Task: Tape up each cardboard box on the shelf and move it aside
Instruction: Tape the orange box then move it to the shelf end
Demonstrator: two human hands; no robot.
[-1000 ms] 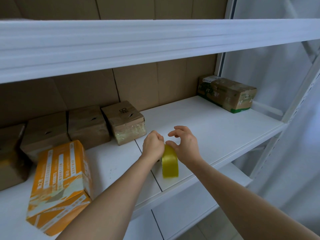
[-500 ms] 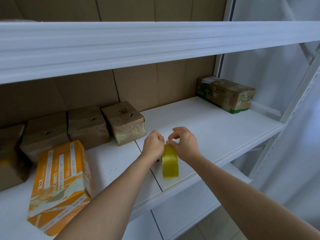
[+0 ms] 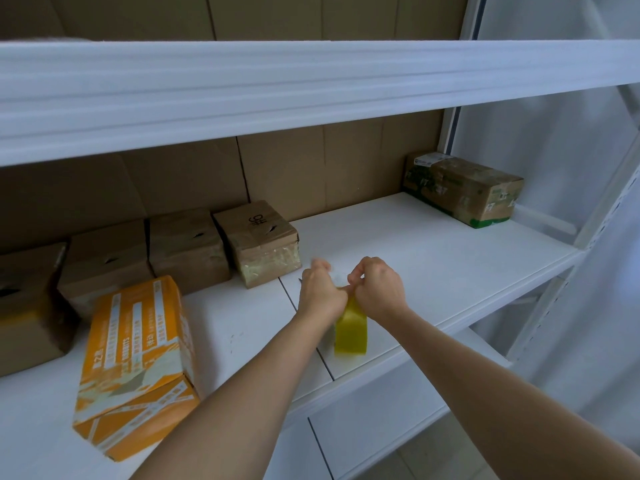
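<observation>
1. Both hands meet over the white shelf board (image 3: 433, 258): the left hand (image 3: 320, 294) is curled into a fist against the top of the yellow roll of packing tape (image 3: 350, 332), and the right hand (image 3: 379, 294) is curled too, its fingertips pinching a clear, blurred strip of tape drawn up between the two hands.
2. One tape roll stands on edge near the front lip of the shelf, its yellow band facing the camera and its axis running left to right.
3. An orange and white printed carton (image 3: 136, 363) lies near the front left, its long axis running front to back.
4. Four plain brown cardboard boxes sit in a row along the back; the rightmost small brown box (image 3: 261, 242) shows tape on its front face.
5. One long brown box with green print (image 3: 462, 187) lies at the far right corner, well apart, its long axis running diagonally.
</observation>
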